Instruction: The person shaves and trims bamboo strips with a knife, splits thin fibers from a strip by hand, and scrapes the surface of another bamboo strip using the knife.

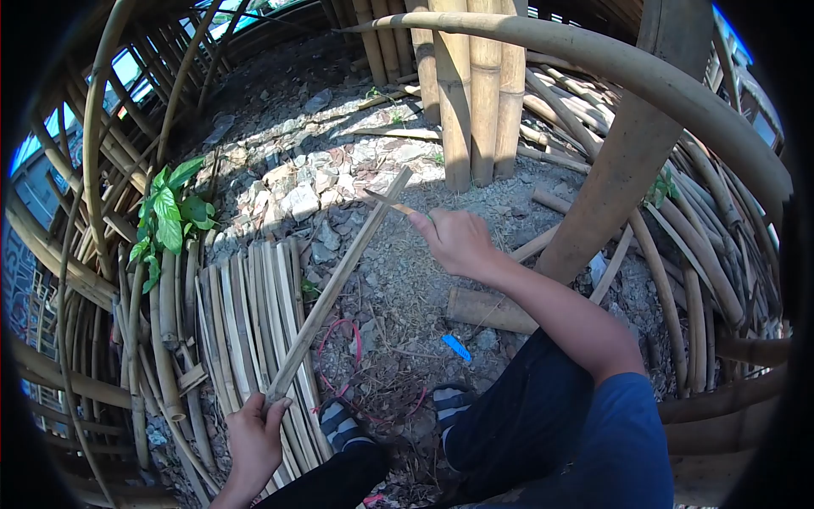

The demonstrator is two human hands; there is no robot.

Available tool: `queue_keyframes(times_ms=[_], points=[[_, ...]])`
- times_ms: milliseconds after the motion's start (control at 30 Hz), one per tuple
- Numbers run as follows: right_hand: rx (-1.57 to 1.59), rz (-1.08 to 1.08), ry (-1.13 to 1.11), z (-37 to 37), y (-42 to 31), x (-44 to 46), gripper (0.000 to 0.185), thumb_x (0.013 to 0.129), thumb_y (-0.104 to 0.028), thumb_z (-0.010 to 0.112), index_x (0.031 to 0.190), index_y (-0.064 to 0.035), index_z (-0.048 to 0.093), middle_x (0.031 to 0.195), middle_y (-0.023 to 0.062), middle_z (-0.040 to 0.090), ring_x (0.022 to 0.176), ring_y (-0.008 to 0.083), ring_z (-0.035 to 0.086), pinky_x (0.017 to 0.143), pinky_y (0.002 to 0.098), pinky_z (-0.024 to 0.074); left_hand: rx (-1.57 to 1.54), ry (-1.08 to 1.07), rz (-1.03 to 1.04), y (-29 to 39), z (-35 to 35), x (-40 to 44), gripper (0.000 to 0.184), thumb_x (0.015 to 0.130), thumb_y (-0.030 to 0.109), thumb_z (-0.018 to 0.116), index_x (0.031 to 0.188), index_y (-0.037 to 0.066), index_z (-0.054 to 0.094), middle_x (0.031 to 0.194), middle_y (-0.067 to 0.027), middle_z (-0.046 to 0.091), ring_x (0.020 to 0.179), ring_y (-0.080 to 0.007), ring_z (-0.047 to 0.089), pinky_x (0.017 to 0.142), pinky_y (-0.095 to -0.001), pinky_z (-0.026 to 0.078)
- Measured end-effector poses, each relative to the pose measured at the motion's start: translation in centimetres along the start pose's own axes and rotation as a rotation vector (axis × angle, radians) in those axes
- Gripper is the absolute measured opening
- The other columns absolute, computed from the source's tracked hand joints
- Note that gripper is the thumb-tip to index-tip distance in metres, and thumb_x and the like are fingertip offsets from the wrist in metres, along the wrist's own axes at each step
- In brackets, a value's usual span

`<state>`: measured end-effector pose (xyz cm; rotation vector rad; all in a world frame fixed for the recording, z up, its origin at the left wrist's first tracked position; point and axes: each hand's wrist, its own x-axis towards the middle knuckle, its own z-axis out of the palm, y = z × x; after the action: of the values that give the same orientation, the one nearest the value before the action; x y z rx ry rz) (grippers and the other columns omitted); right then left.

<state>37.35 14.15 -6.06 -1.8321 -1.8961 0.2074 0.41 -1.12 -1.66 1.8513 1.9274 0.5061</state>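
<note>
My left hand (256,439) grips the lower end of a long split bamboo strip (332,295), which slants up and away to the right. My right hand (458,241) is closed around the handle of a knife (386,200). The knife's narrow blade points left and crosses the strip close to its far end; I cannot tell whether it touches the strip. Below and left of the strip lies a row of similar split bamboo strips (246,314), side by side on the ground.
Upright bamboo poles (485,93) stand ahead, with a leaning post (623,161) at the right. A curved pole (610,64) arches overhead. Bamboo poles (712,246) are heaped at right. A leafy plant (168,212), pink string (357,343) and a blue scrap (456,347) are around.
</note>
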Motion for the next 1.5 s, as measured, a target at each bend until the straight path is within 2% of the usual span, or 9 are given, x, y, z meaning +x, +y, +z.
queue_keyframes(times_ms=[100,233,400,433,500,733,867,1233,1500], points=[[-0.15,-0.078,0.088,2.4,1.6,1.1,0.07,0.103,-0.054,0.034,0.081,0.002,0.069,0.075,0.0247,0.068,0.074,0.048,0.066,0.067,0.0562,0.0519,-0.002,-0.031,0.015,0.8,-0.5,-0.1,0.041,0.09,0.016,0.073,0.066,-0.003,0.046,0.05,-0.0054,0.037,0.053,-0.0063,0.03,0.044,-0.0326,0.027],[-0.221,0.492,0.116,1.7,15.3,5.6,0.072,0.104,-0.054,0.03,0.092,0.0033,0.072,0.091,0.0272,0.07,0.09,0.0465,0.068,0.08,0.0545,0.0528,0.02,-0.088,0.014,0.1,-1.5,-1.1,0.039,0.09,0.019,0.074,0.068,-0.004,0.051,0.05,-0.0044,0.038,0.052,-0.0062,0.032,0.045,-0.0325,0.028],[-0.219,0.526,0.017,-0.4,12.2,3.3,0.072,0.104,-0.055,0.027,0.103,0.0006,0.072,0.105,0.0297,0.068,0.105,0.046,0.065,0.091,0.0554,0.0485,-0.035,-0.157,-0.075,-1.8,-1.3,1.6,0.038,0.094,0.027,0.07,0.072,-0.003,0.059,0.051,-0.0018,0.043,0.052,-0.0064,0.037,0.047,-0.0318,0.033],[-0.225,0.515,0.036,-0.8,11.7,3.4,0.073,0.103,-0.056,0.027,0.103,0.0014,0.072,0.106,0.0301,0.068,0.105,0.0461,0.064,0.091,0.0554,0.0481,0.02,-0.175,-0.036,-2.1,-1.2,2.3,0.042,0.095,0.031,0.068,0.075,-0.004,0.059,0.05,-0.0077,0.047,0.048,-0.0133,0.043,0.049,-0.0365,0.037],[-0.173,0.484,0.058,-0.9,13.0,4.1,0.076,0.102,-0.059,0.028,0.103,0.0027,0.071,0.105,0.0308,0.068,0.105,0.046,0.064,0.091,0.0553,0.0476,0.196,-0.166,0.057,-2.3,-0.8,3.6,0.049,0.093,0.042,0.065,0.077,-0.004,0.059,0.063,-0.0247,0.061,0.067,-0.0463,0.063,0.064,-0.0527,0.049],[-0.159,0.472,0.098,-2.1,10.6,3.3,0.074,0.096,-0.065,0.043,0.096,0.0043,0.071,0.098,0.0306,0.068,0.096,0.0456,0.066,0.085,0.0531,0.05,0.556,-0.212,0.273,-4.0,3.9,4.8,0.051,0.085,0.052,0.07,0.081,0.001,0.066,0.069,-0.0188,0.067,0.069,-0.0381,0.069,0.067,-0.0484,0.055],[-0.168,0.368,0.137,-2.7,11.2,2.8,0.046,0.093,-0.045,0.061,0.094,-0.0012,0.072,0.096,0.0259,0.07,0.094,0.044,0.067,0.081,0.0517,0.052,0.669,-0.287,0.393,-3.2,4.9,5.5,0.04,0.085,0.042,0.071,0.078,0.003,0.066,0.069,-0.017,0.068,0.067,-0.035,0.07,0.063,-0.0468,0.055],[-0.07,0.346,0.172,-4.8,7.7,3.4,0.036,0.094,-0.036,0.061,0.097,-0.0016,0.072,0.093,0.0229,0.071,0.092,0.041,0.069,0.081,0.0497,0.0533,0.998,-0.235,1.02,2.2,16.5,15.2,0.009,0.086,0.016,0.059,0.082,0.009,0.063,0.079,-0.0086,0.072,0.081,-0.0262,0.07,0.063,-0.0385,0.055],[-0.105,0.234,0.163,-2.9,4.6,5.1,0.031,0.093,-0.029,0.061,0.091,0.0001,0.072,0.088,0.0246,0.071,0.087,0.0417,0.07,0.079,0.0503,0.0542,0.919,-0.089,1.043,8.6,28.0,22.4,0.011,0.09,0.019,0.056,0.085,0.012,0.064,0.078,-0.0032,0.069,0.081,-0.0216,0.067,0.079,-0.0369,0.042]])
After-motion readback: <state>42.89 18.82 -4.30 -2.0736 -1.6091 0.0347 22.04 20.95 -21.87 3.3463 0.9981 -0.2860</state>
